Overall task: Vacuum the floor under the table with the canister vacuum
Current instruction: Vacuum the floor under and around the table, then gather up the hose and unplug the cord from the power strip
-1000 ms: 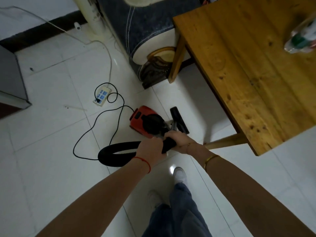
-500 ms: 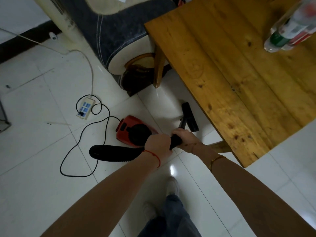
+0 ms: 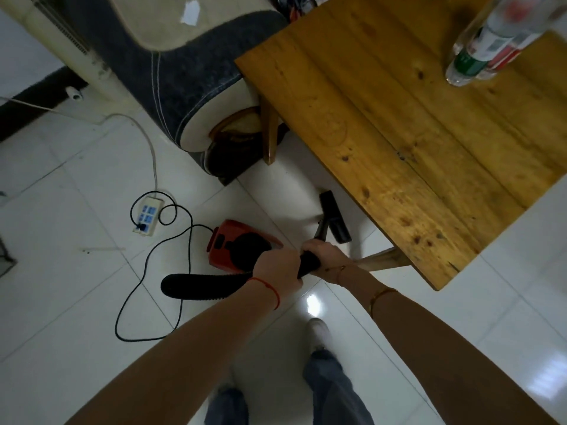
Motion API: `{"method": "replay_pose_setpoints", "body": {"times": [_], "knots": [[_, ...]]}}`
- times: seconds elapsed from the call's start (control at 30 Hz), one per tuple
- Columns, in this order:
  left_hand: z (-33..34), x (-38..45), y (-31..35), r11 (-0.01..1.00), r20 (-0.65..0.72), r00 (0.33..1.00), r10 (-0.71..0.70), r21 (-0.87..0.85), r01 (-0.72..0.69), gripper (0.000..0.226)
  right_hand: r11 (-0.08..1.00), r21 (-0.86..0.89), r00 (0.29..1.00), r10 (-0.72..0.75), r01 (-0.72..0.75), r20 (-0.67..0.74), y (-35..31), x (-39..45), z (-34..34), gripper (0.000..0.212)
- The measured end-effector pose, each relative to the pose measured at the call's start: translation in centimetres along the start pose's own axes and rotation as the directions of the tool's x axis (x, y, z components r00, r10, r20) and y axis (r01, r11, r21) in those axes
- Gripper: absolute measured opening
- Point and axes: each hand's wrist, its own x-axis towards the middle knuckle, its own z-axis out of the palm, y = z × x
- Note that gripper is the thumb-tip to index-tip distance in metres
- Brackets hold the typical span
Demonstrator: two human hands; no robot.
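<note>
Nearest the camera, both hands grip the black hose handle. Left hand (image 3: 277, 268) has its fingers wrapped round the hose (image 3: 208, 285) where it loops back. Right hand (image 3: 322, 254) is curled round the handle further forward, just behind the wand.

Step in hand, by my read: steering the floor nozzle (image 3: 334, 217) in under the table (image 3: 399, 133). The nozzle sits on white tile beside the near table leg (image 3: 380, 260), just at the tabletop's edge.

Next move calls for a low forward push past that leg without clipping it.

The red canister vacuum (image 3: 227, 243) sits on the floor just left of the hands. Its cord (image 3: 147, 271) runs to the power strip (image 3: 147, 216).

Farthest, plastic bottles (image 3: 481, 44) stand on the tabletop. Their green and red labels are blurred, so no writing is readable. No brand is legible on the canister either.
</note>
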Motion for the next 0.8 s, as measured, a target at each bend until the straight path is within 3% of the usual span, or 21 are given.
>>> {"method": "replay_pose_setpoints", "body": {"times": [0.47, 0.8], "knots": [[5.0, -10.4, -4.5, 0.957, 0.092, 0.967, 0.24, 0.144, -0.251, 0.024, 0.983, 0.121, 0.98, 0.152, -0.137, -0.129, -7.1, -8.0, 11.7, 0.047], [7.8, -14.0, -5.1, 0.882, 0.128, 0.921, 0.369, 0.263, -0.39, 0.026, 0.934, 0.213, 0.909, 0.335, -0.286, -0.248, -9.2, -12.7, 17.2, 0.026]]}}
